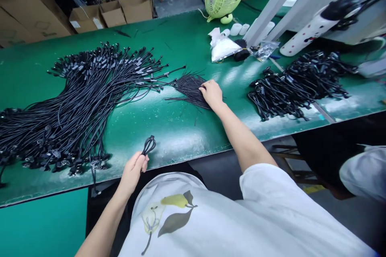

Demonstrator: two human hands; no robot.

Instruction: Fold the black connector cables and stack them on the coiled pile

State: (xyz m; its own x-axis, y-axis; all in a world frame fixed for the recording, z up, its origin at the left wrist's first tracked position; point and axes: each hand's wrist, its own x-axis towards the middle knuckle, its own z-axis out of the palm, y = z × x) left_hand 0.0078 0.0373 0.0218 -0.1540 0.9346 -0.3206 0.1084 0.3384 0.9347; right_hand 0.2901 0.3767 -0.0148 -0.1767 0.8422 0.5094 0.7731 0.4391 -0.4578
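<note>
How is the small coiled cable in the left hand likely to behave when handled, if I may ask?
The coiled cable probably feels light: the left hand holds it up alone. It looks springy rather than stiff, as its loops stand above the hand; no tie shows round it, so it may uncoil if released.

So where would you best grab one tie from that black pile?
Probably pinch a stray tip at the pile's left fringe, coming from above: the ties lie flat and fan out singly, while the middle is dense. The right hand covers the right edge.
</note>
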